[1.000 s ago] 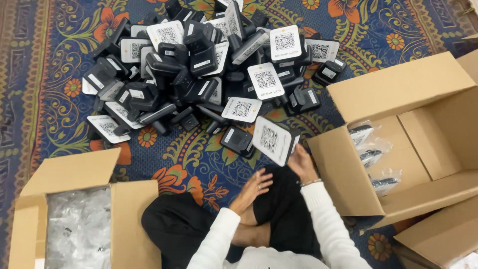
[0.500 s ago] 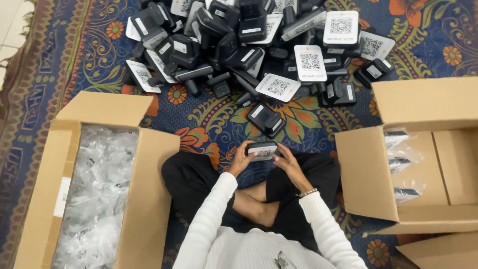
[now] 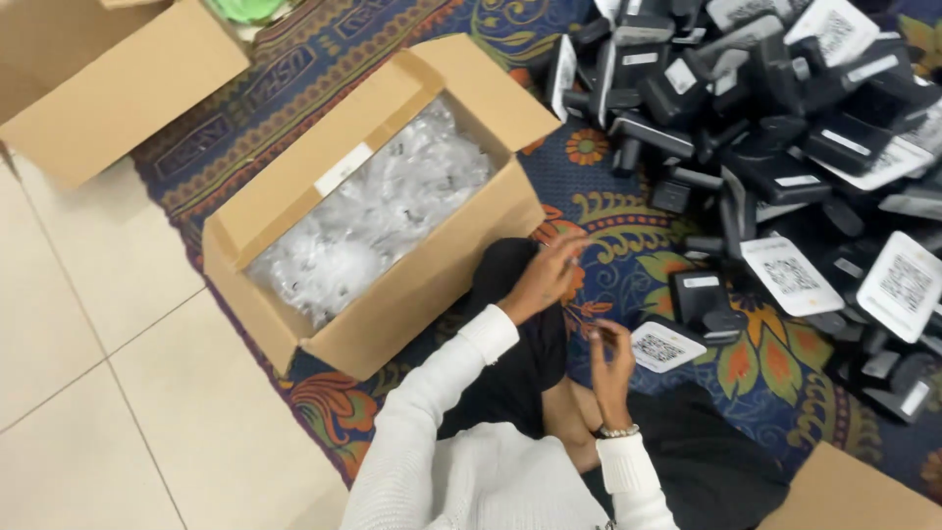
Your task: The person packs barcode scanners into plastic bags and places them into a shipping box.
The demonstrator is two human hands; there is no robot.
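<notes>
Both hands hover empty with loosened grip: the left hand [image 3: 546, 278] beside the open cardboard box [image 3: 432, 265] of crinkly clear plastic bags [image 3: 368, 226], the right hand [image 3: 610, 363] near a small black device [image 3: 703, 299] with a white square label. Patterned blue rug [image 3: 628, 245] meets pale floor tiles [image 3: 88, 324]; a heap of black devices [image 3: 785, 128] fills the rug's far right.

Patterned blue rug [image 3: 628, 260] with orange flowers, laid over pale floor tiles [image 3: 88, 294]. Second cardboard box [image 3: 108, 69] at upper left, flaps folded, something green [image 3: 250, 10] showing just behind it. Corner of another cardboard box [image 3: 849, 496] at lower right edge. Large heap of black devices [image 3: 785, 128] with white coded cards spread across the rug's far side.
</notes>
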